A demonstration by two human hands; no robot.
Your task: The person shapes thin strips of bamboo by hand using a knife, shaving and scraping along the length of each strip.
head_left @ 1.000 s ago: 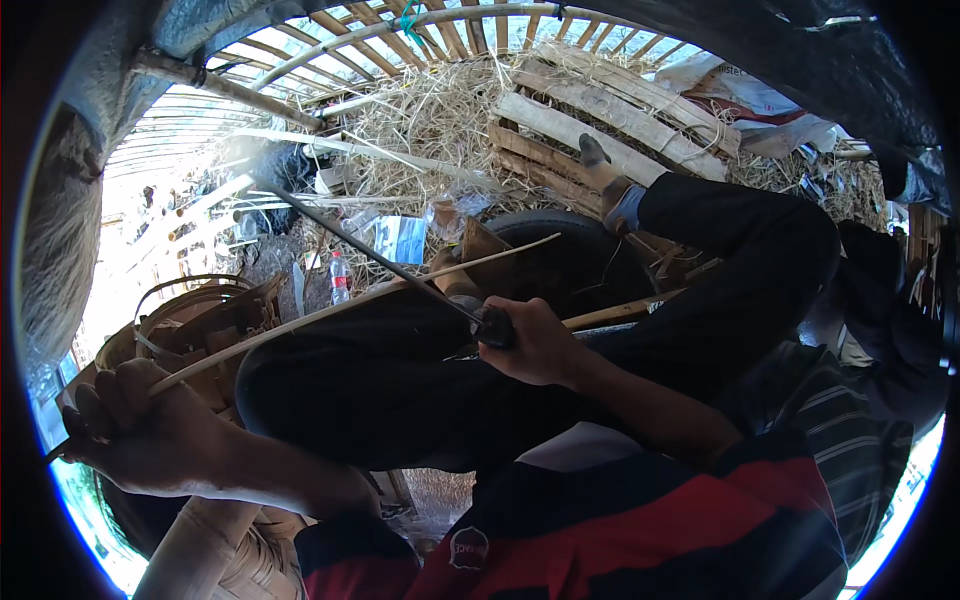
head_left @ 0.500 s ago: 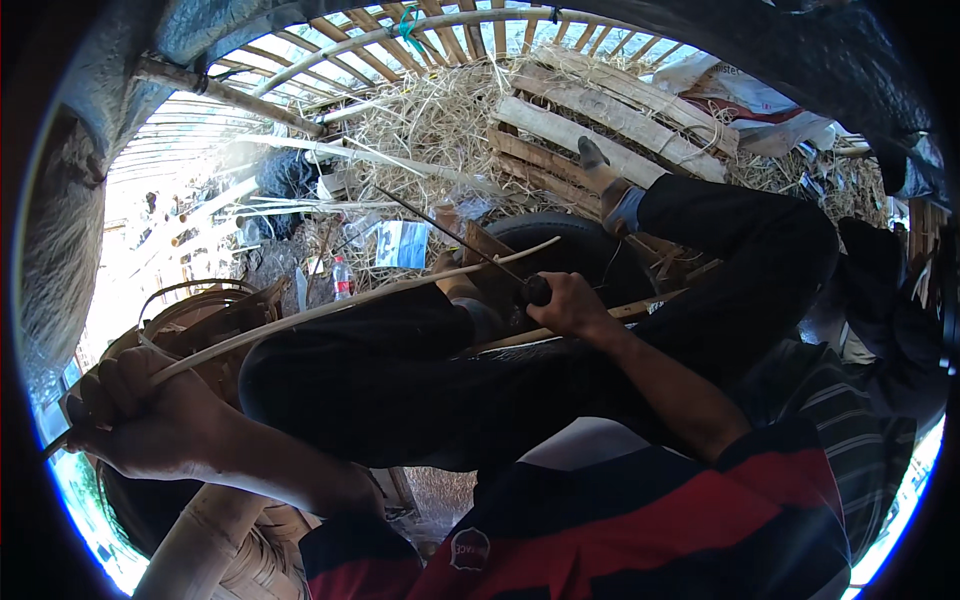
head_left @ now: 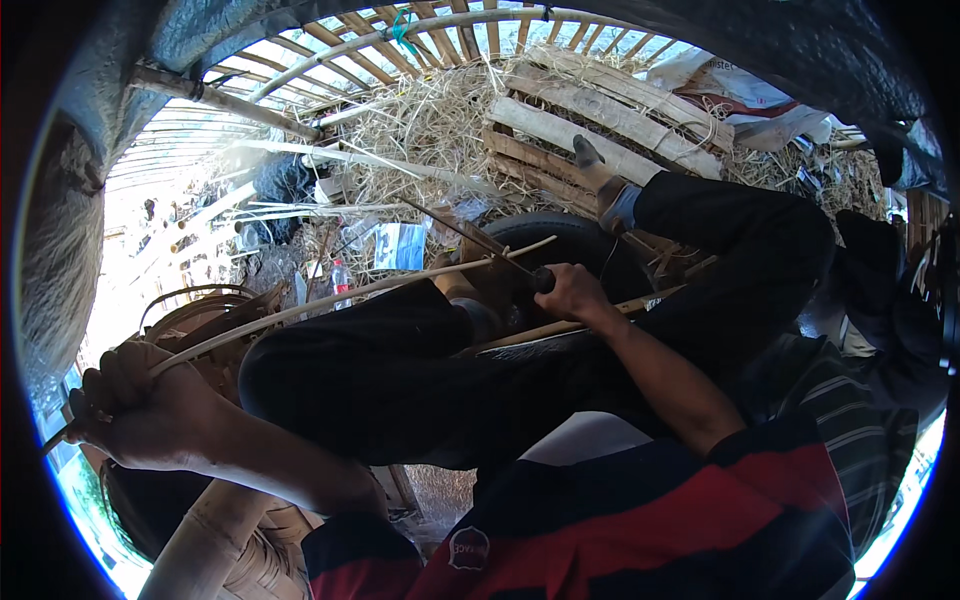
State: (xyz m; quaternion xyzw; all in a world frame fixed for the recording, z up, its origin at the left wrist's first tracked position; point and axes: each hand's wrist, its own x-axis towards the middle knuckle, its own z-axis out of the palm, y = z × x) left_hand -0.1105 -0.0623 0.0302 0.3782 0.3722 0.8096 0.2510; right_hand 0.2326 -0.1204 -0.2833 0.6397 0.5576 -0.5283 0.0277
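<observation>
Across the ground ahead of the person spread a heap of straw (head_left: 415, 125), and nearer in lay the person's bent legs in dark trousers (head_left: 420, 390). On the straw rested a stack of pale wooden slats (head_left: 600, 130); beside the feet was a black tyre (head_left: 560, 232), and left of the left knee stood a round basket (head_left: 205, 312). Of the hands, the left hand (head_left: 145, 410) was curled into a tight fist around a long pale strip (head_left: 385, 284), near its lower-left end, while the right hand (head_left: 580, 297) was wrapped around the dark handle (head_left: 544, 280) of a thin knife (head_left: 465, 234). The strip ran from the left fist past the left knee to a free tip just above the right hand, over the tyre. Its long axis slanted upward from left to right, slightly bowed. The knife pointed to the upper left, crossing the strip near that tip; whether the two touched could not be told. A small bottle (head_left: 341, 280) with a red label showed just beyond the strip's middle.
</observation>
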